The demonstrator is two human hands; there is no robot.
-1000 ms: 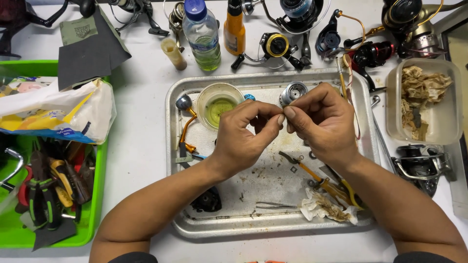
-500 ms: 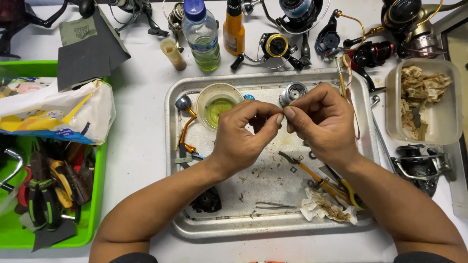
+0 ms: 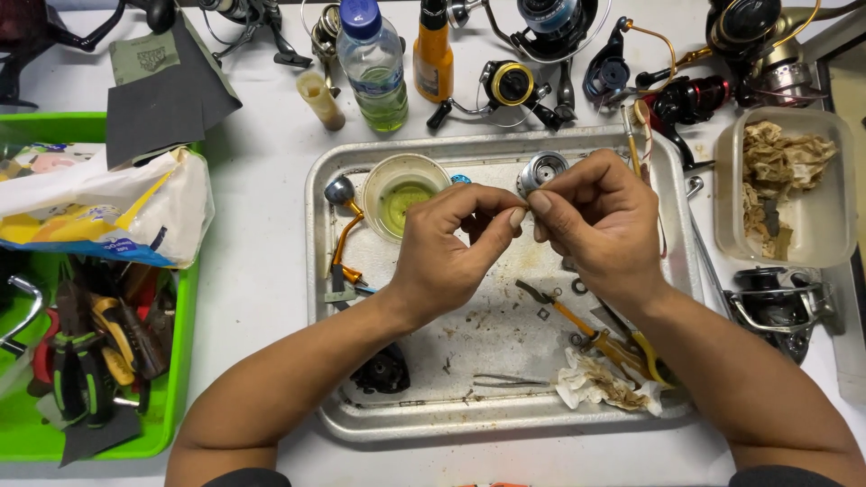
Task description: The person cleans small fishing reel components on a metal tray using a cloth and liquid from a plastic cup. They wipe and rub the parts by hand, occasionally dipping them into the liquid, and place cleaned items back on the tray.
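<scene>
Left hand (image 3: 451, 252) and right hand (image 3: 600, 221) are pinching something tiny, hidden between fingertips; keeping it over the dented metal tray (image 3: 317, 271) is wise.

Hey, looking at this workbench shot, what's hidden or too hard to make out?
- Head view: whatever the left hand and right hand pinch between them is too small to see, covered by the fingertips.
- Head view: the dark part on the metal tray is half hidden under the left forearm.
- Head view: the fishing reels at the top are cut off by the edge.
</scene>
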